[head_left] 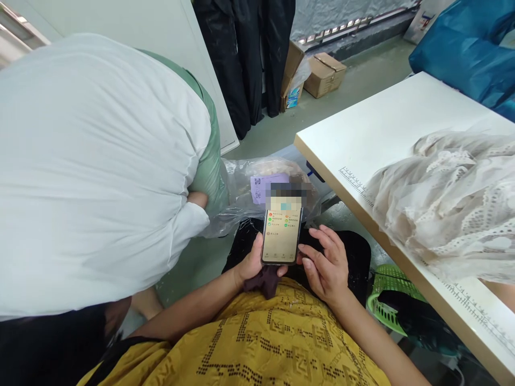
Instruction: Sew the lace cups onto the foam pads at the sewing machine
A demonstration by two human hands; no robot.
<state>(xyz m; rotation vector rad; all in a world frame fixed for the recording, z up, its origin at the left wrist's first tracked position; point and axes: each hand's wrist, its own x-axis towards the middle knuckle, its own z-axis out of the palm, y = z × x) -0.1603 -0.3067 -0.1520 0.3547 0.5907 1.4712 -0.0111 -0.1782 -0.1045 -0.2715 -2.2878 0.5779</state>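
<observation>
My left hand (254, 260) grips a smartphone (281, 241) upright over my lap, its lit screen facing me with small coloured icons; the top of it is blurred out. To the right of the phone, my right hand (328, 262) has its fingers apart, the index fingertip close to the screen's lower right edge; I cannot tell if it touches. A dark maroon cloth (265, 283) hangs below my left hand. Beyond the phone lies a clear plastic bag (237, 177) with a purple paper slip (261, 188) bearing printed codes.
At the left a person in a white top (100, 161) bends close beside me. A white table (346, 128) with printed rulers carries lace fabric (450, 198) at the right. Under it stands a green basket (396, 284). Cardboard boxes (325, 75) and a blue bag (462, 48) are behind.
</observation>
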